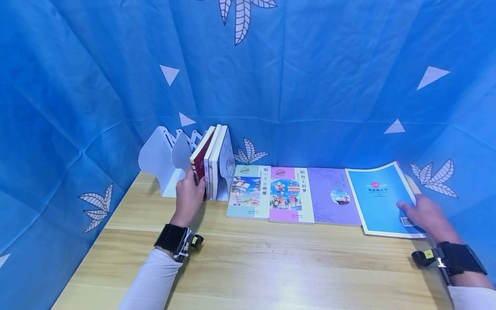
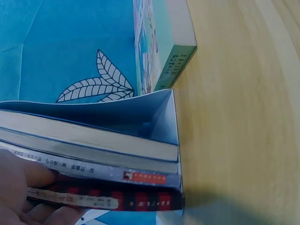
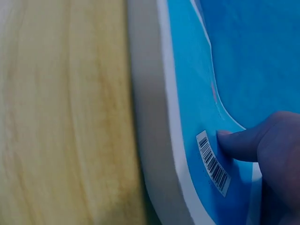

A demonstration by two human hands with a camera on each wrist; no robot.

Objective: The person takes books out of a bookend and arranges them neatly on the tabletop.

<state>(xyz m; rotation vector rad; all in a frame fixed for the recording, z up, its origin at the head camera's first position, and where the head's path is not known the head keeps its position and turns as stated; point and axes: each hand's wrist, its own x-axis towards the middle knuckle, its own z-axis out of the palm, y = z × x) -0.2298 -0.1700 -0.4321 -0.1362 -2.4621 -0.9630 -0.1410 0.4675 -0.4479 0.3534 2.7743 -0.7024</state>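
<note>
My left hand grips a dark red book by its spine, at the left of the books standing in a white metal bookend rack. In the left wrist view its red-and-black checked spine sits between thumb and fingers, beside a pale-spined book. My right hand holds the right edge of a light blue book with a white border, the thumb on top near a barcode. That book's right side is bent upward; its underside and my other right fingers are hidden.
Left to right beside the rack lie a green-edged book, a pink-edged book and a purple book. A blue patterned cloth hangs behind the wooden table.
</note>
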